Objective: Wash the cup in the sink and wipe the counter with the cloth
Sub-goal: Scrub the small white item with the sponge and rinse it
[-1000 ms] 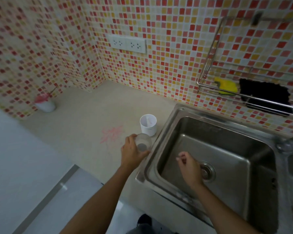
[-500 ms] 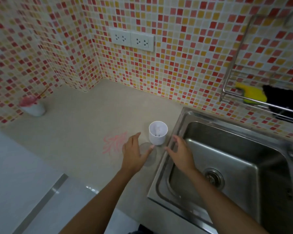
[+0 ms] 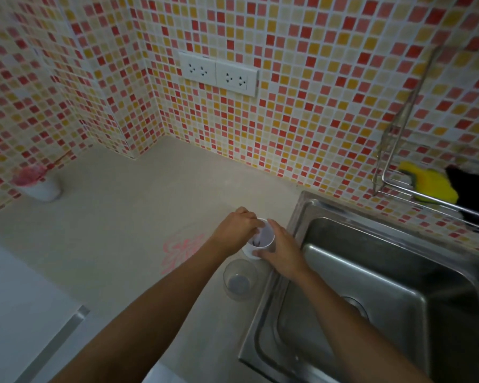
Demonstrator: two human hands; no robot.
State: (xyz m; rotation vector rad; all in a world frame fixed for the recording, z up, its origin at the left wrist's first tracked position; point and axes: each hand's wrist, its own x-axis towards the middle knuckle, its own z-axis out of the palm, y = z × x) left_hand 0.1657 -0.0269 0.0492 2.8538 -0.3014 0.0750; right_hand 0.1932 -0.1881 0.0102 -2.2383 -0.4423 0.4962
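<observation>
Two hands held the white cup (image 3: pixel 265 236). Fingers (image 3: pixel 252 224) of the left hand (image 3: pixel 234 233) curled over its rim, tips inside the mouth; fingers (image 3: pixel 275 231) of the right hand (image 3: pixel 282 252) wrapped its outer wall. I read its long axis as near vertical, mouth upward. It stood on the counter (image 3: pixel 150 217), just beside the sink (image 3: pixel 296 217), with a clear glass (image 3: pixel 239 280) close by.

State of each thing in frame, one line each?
white cup: gripped by right hand, left hand fingers curled over rim.
glass: upright on counter, untouched.
sink: nothing in the basin.
pink stain: on counter, not yet wiped.
cloth: in wall rack, untouched.
sponge: in rack, beside cloth.
sockets: nothing plugged in.
</observation>
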